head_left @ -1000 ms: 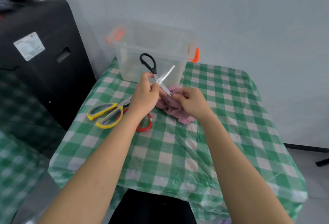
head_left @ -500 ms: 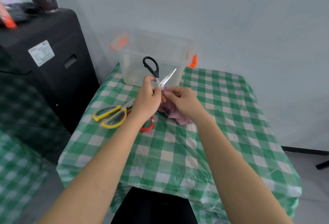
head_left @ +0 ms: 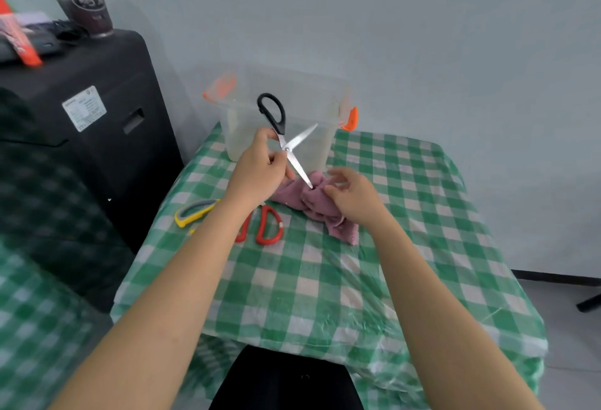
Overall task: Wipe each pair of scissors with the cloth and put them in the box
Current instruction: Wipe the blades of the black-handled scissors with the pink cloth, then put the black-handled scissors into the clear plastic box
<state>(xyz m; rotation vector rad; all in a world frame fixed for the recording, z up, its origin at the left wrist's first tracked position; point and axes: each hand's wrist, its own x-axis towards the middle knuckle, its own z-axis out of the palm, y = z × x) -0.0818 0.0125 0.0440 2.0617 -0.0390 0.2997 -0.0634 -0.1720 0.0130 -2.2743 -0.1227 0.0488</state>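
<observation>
I have the black-handled steel scissors (head_left: 286,142) in my left hand (head_left: 260,172), fingers curled round the lower handle, which the hand hides. The blades are spread into a cross just in front of the clear plastic box with orange latches (head_left: 335,116). One blade angles up toward the box, the other points down so its tip touches the crumpled pink cloth (head_left: 312,201), which lies on the green-and-white checked table cover (head_left: 325,279) in front of the box.

My right hand (head_left: 354,198) rests on the cloth with fingers loosely curved. I cannot tell whether it actually pinches the fabric or only touches it, since the fingertips are turned away from the camera.

I judge the scissors light and rigid, but loose at the pivot: the free blade will swing unless both handles are controlled. The steel looks smooth and likely slippery, with sharp edges, so I would keep my hold on the handles and pinch each blade through the cloth from the spine side. The cloth is soft and limp and will bunch up easily.

Left of the cloth, a red-handled pair (head_left: 268,225) and a yellow-and-grey-handled pair (head_left: 195,212) lie on the cover. My left forearm covers their blades and part of their handles. The box's walls are hazy, so I cannot make out its contents.
</observation>
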